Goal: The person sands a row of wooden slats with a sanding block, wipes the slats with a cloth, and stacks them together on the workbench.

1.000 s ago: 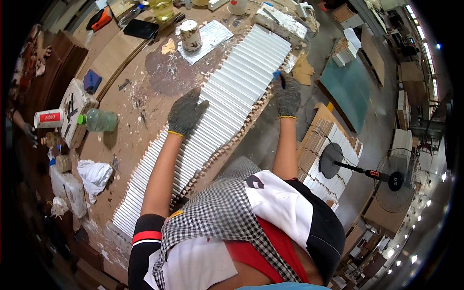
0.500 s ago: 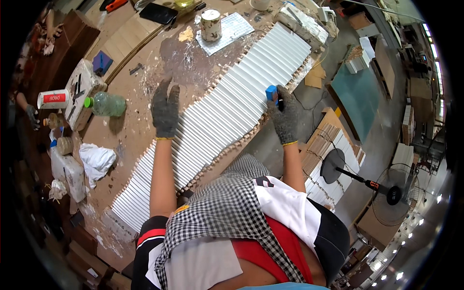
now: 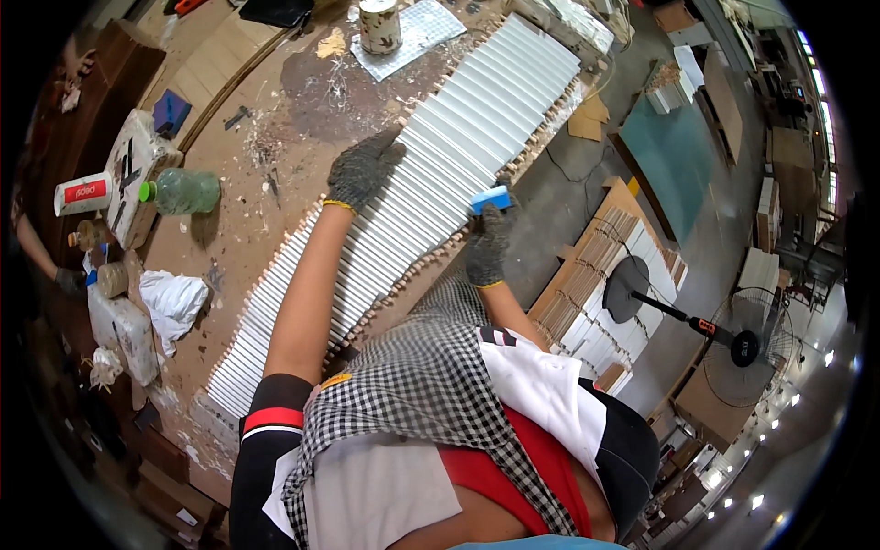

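A long row of narrow white-painted slats [image 3: 431, 165], packed side by side, lies diagonally across the worktable with bare wooden ends along both edges. My left hand [image 3: 367, 170], in a dark grey knit glove, rests at the far-left edge of the row, fingers stretched out over the slat ends. My right hand [image 3: 488, 247], gloved the same way, grips a small blue sanding block [image 3: 491, 199] at the near-right edge. The block sits on or just above the slats; I cannot tell which.
On the worktable [image 3: 266, 192] stand a paint-stained can [image 3: 379, 27], a green-capped bottle [image 3: 183, 192] and a white cup [image 3: 84, 194]. A crumpled white cloth [image 3: 174, 307] lies at left. Stacked boards [image 3: 600, 284] and a fan [image 3: 744, 346] stand at right. Another person's gloved hand [image 3: 70, 280] shows far left.
My left hand has moved right and up onto the slats' far edge, its fingers turned toward them. The right hand has come left and nearer my body with the sanding block. The view has shifted slightly.
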`<control>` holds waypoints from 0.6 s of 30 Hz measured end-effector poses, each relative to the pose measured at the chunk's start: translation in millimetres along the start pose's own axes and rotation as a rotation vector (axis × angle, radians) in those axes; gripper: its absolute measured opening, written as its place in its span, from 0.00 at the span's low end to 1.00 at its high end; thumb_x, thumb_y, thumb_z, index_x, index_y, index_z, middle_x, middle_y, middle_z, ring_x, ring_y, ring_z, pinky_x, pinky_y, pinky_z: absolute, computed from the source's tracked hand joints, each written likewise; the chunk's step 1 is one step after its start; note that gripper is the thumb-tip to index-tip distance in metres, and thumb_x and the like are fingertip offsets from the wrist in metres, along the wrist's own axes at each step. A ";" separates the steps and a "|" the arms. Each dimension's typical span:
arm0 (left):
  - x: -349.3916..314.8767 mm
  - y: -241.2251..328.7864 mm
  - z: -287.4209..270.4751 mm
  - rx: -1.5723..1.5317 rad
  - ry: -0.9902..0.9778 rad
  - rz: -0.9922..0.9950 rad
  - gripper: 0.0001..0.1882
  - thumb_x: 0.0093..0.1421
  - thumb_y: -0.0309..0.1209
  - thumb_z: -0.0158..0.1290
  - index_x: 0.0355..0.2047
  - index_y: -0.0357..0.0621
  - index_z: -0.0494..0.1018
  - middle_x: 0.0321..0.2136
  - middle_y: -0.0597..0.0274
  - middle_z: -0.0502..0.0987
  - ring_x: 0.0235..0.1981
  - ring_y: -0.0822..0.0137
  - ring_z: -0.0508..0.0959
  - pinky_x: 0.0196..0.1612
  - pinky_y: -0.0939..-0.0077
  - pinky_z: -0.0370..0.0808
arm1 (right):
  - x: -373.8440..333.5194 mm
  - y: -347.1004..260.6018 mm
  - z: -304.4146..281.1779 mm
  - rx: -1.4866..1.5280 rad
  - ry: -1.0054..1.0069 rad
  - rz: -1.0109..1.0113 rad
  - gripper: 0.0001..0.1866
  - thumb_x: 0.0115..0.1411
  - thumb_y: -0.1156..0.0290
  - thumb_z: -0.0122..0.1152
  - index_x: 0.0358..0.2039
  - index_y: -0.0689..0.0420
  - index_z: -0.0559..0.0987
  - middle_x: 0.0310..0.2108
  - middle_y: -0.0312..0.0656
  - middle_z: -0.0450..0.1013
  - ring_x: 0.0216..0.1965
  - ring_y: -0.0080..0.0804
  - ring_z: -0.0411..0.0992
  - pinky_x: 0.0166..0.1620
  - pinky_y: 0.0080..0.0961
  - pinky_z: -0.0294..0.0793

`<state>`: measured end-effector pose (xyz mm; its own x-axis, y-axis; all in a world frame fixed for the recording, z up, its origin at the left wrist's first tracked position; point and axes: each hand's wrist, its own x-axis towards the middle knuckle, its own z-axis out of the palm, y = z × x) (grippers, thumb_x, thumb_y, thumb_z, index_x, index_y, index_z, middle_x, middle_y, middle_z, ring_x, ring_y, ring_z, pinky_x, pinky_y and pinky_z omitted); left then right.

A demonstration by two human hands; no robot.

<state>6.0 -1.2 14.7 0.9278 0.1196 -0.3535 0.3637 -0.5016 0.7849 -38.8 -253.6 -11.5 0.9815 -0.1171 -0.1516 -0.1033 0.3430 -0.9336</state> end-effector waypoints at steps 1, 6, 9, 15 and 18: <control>-5.5 1.5 1.0 -0.001 -0.004 0.003 0.30 0.70 0.53 0.52 0.65 0.51 0.73 0.63 0.52 0.74 0.65 0.53 0.73 0.67 0.63 0.68 | -1.4 4.0 -5.6 -0.002 0.004 -0.003 0.25 0.69 0.68 0.61 0.64 0.53 0.69 0.53 0.32 0.70 0.45 0.21 0.71 0.43 0.22 0.77; -5.2 -3.1 8.4 0.091 0.057 0.011 0.33 0.70 0.56 0.50 0.65 0.48 0.72 0.63 0.51 0.75 0.65 0.52 0.73 0.68 0.61 0.67 | 10.5 21.6 -3.1 -0.403 0.072 -0.370 0.25 0.70 0.68 0.60 0.65 0.53 0.68 0.55 0.35 0.70 0.49 0.24 0.71 0.49 0.24 0.76; 12.2 -6.2 8.1 0.212 0.092 0.035 0.33 0.68 0.53 0.51 0.64 0.42 0.71 0.61 0.44 0.74 0.63 0.47 0.73 0.67 0.59 0.67 | 14.7 31.4 -28.1 -0.477 -0.051 -0.318 0.20 0.70 0.68 0.60 0.61 0.53 0.70 0.52 0.36 0.73 0.52 0.26 0.72 0.53 0.26 0.75; 32.9 -28.9 14.9 0.003 -0.041 0.204 0.35 0.72 0.49 0.49 0.73 0.45 0.58 0.71 0.48 0.62 0.73 0.52 0.60 0.74 0.63 0.57 | 12.3 15.8 -5.5 0.100 0.159 0.006 0.17 0.70 0.66 0.63 0.57 0.52 0.73 0.45 0.32 0.73 0.43 0.22 0.72 0.47 0.22 0.75; 35.7 -29.6 5.3 0.031 -0.129 0.212 0.35 0.74 0.50 0.45 0.74 0.47 0.56 0.74 0.52 0.57 0.74 0.54 0.59 0.74 0.65 0.56 | 26.9 36.9 -7.2 -0.025 0.172 -0.142 0.18 0.69 0.66 0.64 0.57 0.51 0.73 0.45 0.31 0.73 0.42 0.21 0.72 0.45 0.20 0.75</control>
<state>27.9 13.4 -23.9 0.9642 -0.1002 -0.2457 0.1573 -0.5299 0.8333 -17.3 -250.8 -52.4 0.9446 -0.3209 -0.0688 0.0285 0.2891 -0.9569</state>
